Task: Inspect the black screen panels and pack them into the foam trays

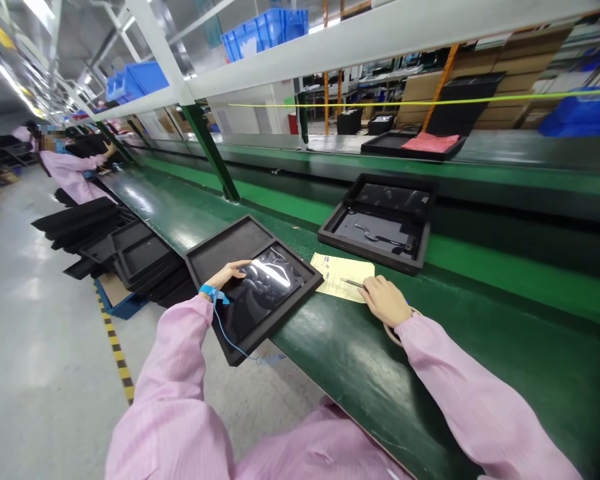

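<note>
My left hand (226, 275) rests with fingers stretched out on a glossy black panel (263, 290) that lies in a black tray (253, 283) overhanging the near edge of the green bench. A blue wrist strap with a cord circles that wrist. My right hand (385, 300) is closed around a thin pen (353, 283) whose tip touches a yellowish paper sheet (341, 275) just right of the tray.
A second black tray (380, 220) with small parts stands farther back on the green bench (360, 360). Behind it, another tray holds a pink sheet (430, 142). Stacked black trays (125, 253) sit on the floor at left. A co-worker in pink (70, 170) works far left. Blue bins (265, 30) sit on overhead shelves.
</note>
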A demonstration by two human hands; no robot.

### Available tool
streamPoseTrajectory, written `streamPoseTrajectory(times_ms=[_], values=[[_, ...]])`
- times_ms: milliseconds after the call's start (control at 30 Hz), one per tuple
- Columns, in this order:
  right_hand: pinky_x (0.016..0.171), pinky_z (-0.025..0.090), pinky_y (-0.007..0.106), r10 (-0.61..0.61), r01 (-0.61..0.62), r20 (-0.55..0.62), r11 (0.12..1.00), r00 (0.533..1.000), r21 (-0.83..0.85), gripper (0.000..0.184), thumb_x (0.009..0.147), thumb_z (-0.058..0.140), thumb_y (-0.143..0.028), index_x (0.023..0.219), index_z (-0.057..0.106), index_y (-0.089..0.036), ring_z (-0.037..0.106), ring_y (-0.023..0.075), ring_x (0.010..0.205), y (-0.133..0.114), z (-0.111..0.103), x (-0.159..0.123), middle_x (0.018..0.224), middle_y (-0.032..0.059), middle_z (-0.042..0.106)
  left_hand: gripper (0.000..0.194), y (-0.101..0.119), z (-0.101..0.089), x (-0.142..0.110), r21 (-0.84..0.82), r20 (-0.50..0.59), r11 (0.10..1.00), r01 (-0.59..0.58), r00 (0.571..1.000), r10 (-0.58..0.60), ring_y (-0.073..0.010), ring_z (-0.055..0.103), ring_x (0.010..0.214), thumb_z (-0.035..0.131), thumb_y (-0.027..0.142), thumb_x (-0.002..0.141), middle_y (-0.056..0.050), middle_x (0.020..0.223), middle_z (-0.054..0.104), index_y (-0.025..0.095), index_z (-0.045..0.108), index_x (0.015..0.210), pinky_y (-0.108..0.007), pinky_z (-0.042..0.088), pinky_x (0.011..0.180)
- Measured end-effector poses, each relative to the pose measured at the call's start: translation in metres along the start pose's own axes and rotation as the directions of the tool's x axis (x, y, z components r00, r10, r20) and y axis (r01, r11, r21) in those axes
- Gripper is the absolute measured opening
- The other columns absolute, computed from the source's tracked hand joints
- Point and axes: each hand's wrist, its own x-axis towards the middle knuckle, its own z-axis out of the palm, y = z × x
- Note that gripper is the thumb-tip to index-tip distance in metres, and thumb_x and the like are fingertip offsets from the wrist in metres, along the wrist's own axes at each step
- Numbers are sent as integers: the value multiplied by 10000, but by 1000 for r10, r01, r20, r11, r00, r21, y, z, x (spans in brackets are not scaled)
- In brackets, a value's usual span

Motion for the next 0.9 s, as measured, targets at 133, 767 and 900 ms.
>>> streamPoseTrajectory(times_ms=[133, 767, 900], values=[[824, 398, 363, -100, 100, 8, 993, 995, -63, 304, 898, 425, -294, 1082, 572, -102, 516, 268, 1058, 11, 21, -15, 1174, 150, 595, 343, 8, 16, 2, 241, -41, 968, -69, 996, 81, -214, 592, 1020, 586, 313, 868, -91, 1167, 593, 161, 558, 1175, -445, 491, 891], [950, 411, 390, -215, 203, -63, 966, 975, -162, 421, 922, 367, -300, 1264, 505, -97, 554, 215, 1142, 25, 41, -18, 1207, 159, 593, 515, -8, 107, -78, 654, 214, 678, -335, 942, 259, -339, 72, 1426, 361, 353, 939, -201, 1539, 167, 158, 346, 1416, -595, 87, 1116], [895, 450, 374, -94, 77, -101, 983, 990, -167, 383, 920, 358, -255, 1213, 554, -104, 609, 214, 1051, 51, 33, -52, 1144, 157, 628, 563, -11, 135, -78, 662, 208, 651, -371, 926, 316, -355, -2, 1416, 373, 161, 886, -245, 1530, 146, 57, 258, 1427, -631, 78, 1098]])
